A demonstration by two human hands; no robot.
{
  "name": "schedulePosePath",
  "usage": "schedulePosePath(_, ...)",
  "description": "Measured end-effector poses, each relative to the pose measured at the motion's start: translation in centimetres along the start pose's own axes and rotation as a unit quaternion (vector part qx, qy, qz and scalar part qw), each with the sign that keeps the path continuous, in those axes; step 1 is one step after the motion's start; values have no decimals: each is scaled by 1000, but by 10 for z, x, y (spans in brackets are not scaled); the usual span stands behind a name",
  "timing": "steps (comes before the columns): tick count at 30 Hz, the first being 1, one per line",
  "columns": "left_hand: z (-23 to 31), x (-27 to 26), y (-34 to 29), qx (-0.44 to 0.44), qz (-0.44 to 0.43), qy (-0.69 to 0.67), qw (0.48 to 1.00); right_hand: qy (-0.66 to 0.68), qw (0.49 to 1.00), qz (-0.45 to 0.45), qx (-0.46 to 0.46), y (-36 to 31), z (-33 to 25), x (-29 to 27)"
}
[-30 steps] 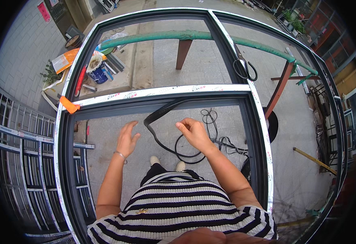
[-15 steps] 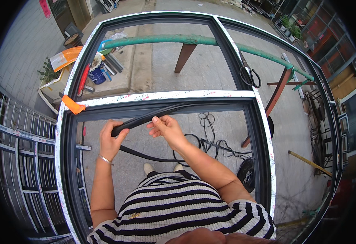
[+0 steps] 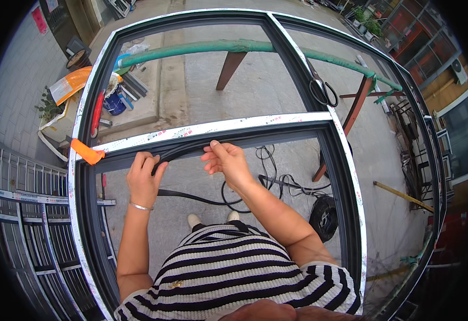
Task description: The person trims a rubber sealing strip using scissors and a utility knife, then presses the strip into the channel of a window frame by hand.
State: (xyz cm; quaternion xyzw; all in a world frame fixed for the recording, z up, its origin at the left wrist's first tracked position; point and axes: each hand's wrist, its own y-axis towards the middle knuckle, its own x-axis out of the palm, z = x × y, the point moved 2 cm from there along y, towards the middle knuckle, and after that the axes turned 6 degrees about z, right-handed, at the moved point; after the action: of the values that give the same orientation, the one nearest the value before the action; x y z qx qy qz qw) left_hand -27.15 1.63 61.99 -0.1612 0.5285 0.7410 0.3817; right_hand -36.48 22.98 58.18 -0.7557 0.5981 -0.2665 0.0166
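Note:
A black rubber strip (image 3: pixel 183 151) runs along the inner side of the window frame's white crossbar (image 3: pixel 212 127). My left hand (image 3: pixel 144 179) is closed around the strip near the frame's left side, strip between thumb and fingers. To its right, my right hand (image 3: pixel 227 165) has its thumb tip against the strip at the frame groove. The other fingers of that hand are loosely curled below, apart from the thumb and not wrapped round the strip. More of the strip (image 3: pixel 188 196) hangs from under my left hand and curves away below.
Scissors (image 3: pixel 323 93) lie on the frame's upright bar. An orange piece (image 3: pixel 88 152) sits at the left corner, a red-handled tool (image 3: pixel 97 113) above it. A green-wrapped rail (image 3: pixel 199 48) passes under the frame. Black cord (image 3: pixel 281 182) and a dark coil (image 3: pixel 324 218) lie on the ground.
Both hands have moved slightly: the left up and left, the right up toward the crossbar. The strip now lies closer along the frame. The view has turned a little.

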Motion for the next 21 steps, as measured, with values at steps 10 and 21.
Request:
schedulePosePath(10,7,-23,16,-8,-46,-39,998,61,998,10,23,-2,1,4)
schedulePosePath(21,2,-7,19,46,34,16,998,-6,999,-7,-44,-7,1,5)
